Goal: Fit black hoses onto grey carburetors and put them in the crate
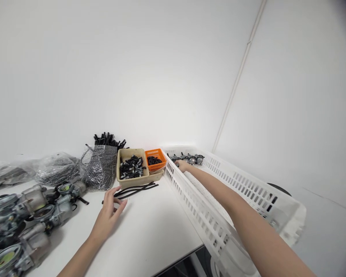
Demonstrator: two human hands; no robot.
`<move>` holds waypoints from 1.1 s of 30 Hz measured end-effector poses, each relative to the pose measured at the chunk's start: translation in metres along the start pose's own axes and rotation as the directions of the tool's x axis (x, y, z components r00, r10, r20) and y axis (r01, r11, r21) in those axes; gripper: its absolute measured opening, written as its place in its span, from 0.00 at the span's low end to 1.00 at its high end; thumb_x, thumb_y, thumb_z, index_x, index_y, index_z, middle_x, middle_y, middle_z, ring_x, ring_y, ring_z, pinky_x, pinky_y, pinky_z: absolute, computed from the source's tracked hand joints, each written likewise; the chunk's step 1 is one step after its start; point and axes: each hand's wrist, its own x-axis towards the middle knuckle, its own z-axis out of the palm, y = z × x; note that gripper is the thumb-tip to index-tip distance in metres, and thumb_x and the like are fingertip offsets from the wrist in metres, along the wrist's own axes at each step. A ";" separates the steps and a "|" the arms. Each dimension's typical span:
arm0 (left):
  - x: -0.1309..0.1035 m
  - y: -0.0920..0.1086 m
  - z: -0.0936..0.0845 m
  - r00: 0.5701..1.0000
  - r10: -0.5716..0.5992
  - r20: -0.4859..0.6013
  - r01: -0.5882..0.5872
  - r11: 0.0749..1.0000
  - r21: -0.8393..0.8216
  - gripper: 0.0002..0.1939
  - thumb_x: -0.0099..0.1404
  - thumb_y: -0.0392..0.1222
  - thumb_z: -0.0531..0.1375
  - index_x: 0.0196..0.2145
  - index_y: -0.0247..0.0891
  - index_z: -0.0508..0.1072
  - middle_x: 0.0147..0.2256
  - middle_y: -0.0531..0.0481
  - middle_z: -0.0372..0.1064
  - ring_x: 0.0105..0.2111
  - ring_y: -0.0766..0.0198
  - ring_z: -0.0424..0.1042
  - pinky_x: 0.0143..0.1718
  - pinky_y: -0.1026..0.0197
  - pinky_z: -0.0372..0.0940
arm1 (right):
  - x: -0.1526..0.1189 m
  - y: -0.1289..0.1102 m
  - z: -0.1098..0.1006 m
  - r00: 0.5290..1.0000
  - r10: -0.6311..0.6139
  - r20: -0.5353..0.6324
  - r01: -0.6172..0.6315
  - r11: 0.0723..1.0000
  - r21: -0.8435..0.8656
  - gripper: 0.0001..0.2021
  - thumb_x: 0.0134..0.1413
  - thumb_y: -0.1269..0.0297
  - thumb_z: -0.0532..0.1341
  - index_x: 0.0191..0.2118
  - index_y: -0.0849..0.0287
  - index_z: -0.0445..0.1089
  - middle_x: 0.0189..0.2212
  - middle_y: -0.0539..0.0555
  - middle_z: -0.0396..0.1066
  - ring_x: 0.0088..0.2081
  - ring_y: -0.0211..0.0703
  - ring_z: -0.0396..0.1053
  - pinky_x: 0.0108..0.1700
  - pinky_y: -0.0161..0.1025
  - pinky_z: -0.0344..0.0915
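My left hand (110, 209) hovers over the white table with its fingers bent and apart, holding nothing. Its fingertips are beside several thin black rubber hoses (135, 189) lying loose; whether they touch I cannot tell. My right hand (183, 166) reaches into the long white plastic basket (190, 204), fingers closed at a carburetor (177, 165) mostly hidden by the hand. More carburetors (192, 157) with black hoses stand in a row at the basket's far end. Several larger-looking carburetors (43, 211) sit on the table at the left, nearer to me.
A beige tub (132, 181) holds short black hoses with metal clips. Beside it an orange basket (158, 167) holds small black pieces. A bubble-wrap bag (100, 169) of black hoses and clear plastic bags (59, 169) stand along the wall. The table's edge (178, 261) runs beneath the white basket.
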 end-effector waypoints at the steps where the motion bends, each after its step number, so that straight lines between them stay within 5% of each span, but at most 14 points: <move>1: 0.000 0.000 0.000 1.000 -0.001 0.012 0.001 1.000 0.004 0.24 0.66 0.51 0.51 0.57 0.49 0.51 0.53 0.45 0.52 0.38 0.62 0.68 0.34 0.58 0.70 | 0.002 0.002 -0.001 0.999 -0.002 0.042 0.002 1.000 -0.005 0.17 0.22 0.77 0.68 0.28 0.59 0.78 0.32 0.57 0.78 0.34 0.52 0.75 0.37 0.39 0.69; 5: 0.001 0.003 0.000 0.999 -0.018 0.044 0.017 1.000 0.024 0.24 0.66 0.51 0.50 0.57 0.49 0.50 0.52 0.45 0.53 0.38 0.62 0.68 0.34 0.58 0.69 | 0.006 0.007 -0.004 0.982 -0.006 0.190 0.010 1.000 -0.018 0.22 0.26 0.77 0.68 0.37 0.60 0.78 0.40 0.59 0.77 0.41 0.53 0.74 0.41 0.39 0.68; 9: 0.001 0.005 -0.002 0.999 -0.023 0.049 0.020 0.998 0.052 0.23 0.66 0.51 0.51 0.57 0.49 0.52 0.52 0.46 0.55 0.38 0.62 0.69 0.36 0.58 0.69 | 0.007 0.012 -0.001 0.981 -0.058 0.186 0.067 0.997 -0.040 0.27 0.31 0.77 0.67 0.46 0.63 0.74 0.48 0.62 0.73 0.48 0.50 0.71 0.46 0.36 0.65; 15: -0.001 0.010 -0.003 0.999 -0.008 0.045 0.005 0.998 0.065 0.23 0.66 0.51 0.51 0.57 0.46 0.53 0.52 0.45 0.55 0.37 0.63 0.69 0.37 0.59 0.67 | 0.015 0.008 -0.015 0.977 -0.064 0.206 0.085 0.991 -0.098 0.39 0.22 0.76 0.72 0.51 0.65 0.70 0.50 0.67 0.71 0.47 0.56 0.72 0.46 0.40 0.68; 19: -0.001 0.014 -0.003 0.999 0.000 0.050 -0.004 0.996 0.088 0.22 0.67 0.52 0.50 0.56 0.46 0.55 0.53 0.46 0.56 0.36 0.63 0.69 0.36 0.58 0.67 | 0.034 -0.023 -0.033 0.977 -0.174 0.120 0.187 0.976 -0.109 0.39 0.36 0.70 0.70 0.58 0.64 0.60 0.53 0.68 0.67 0.52 0.56 0.68 0.52 0.46 0.65; 22: -0.002 0.015 -0.003 0.998 -0.003 0.066 -0.005 0.992 0.122 0.22 0.67 0.52 0.48 0.56 0.46 0.55 0.53 0.46 0.57 0.35 0.64 0.69 0.36 0.58 0.67 | 0.050 -0.069 -0.030 0.956 -0.294 0.019 0.294 0.949 -0.110 0.30 0.51 0.68 0.62 0.60 0.64 0.57 0.56 0.67 0.63 0.57 0.54 0.63 0.58 0.48 0.58; 25: -0.002 0.017 -0.003 0.997 0.006 0.074 -0.018 0.987 0.159 0.21 0.68 0.52 0.47 0.56 0.46 0.55 0.52 0.46 0.57 0.33 0.65 0.69 0.36 0.58 0.66 | 0.061 -0.130 -0.002 0.894 -0.447 -0.032 0.444 0.892 -0.083 0.21 0.56 0.67 0.58 0.56 0.63 0.61 0.52 0.64 0.67 0.54 0.51 0.65 0.57 0.48 0.58; 29: -0.003 0.018 -0.002 0.995 0.029 0.092 -0.047 0.979 0.197 0.19 0.68 0.50 0.46 0.54 0.45 0.56 0.51 0.46 0.59 0.33 0.64 0.69 0.35 0.59 0.65 | 0.070 -0.210 0.063 0.836 -0.548 0.027 0.548 0.836 -0.029 0.18 0.56 0.64 0.59 0.53 0.58 0.65 0.51 0.58 0.69 0.52 0.46 0.67 0.55 0.42 0.60; 33: -0.002 0.019 -0.001 0.993 0.056 0.106 -0.079 0.970 0.231 0.17 0.68 0.47 0.47 0.53 0.44 0.58 0.50 0.46 0.61 0.32 0.64 0.70 0.34 0.59 0.65 | 0.081 -0.263 0.127 0.853 -0.516 0.080 0.517 0.856 0.001 0.26 0.49 0.56 0.65 0.53 0.60 0.65 0.53 0.61 0.66 0.55 0.52 0.63 0.56 0.42 0.58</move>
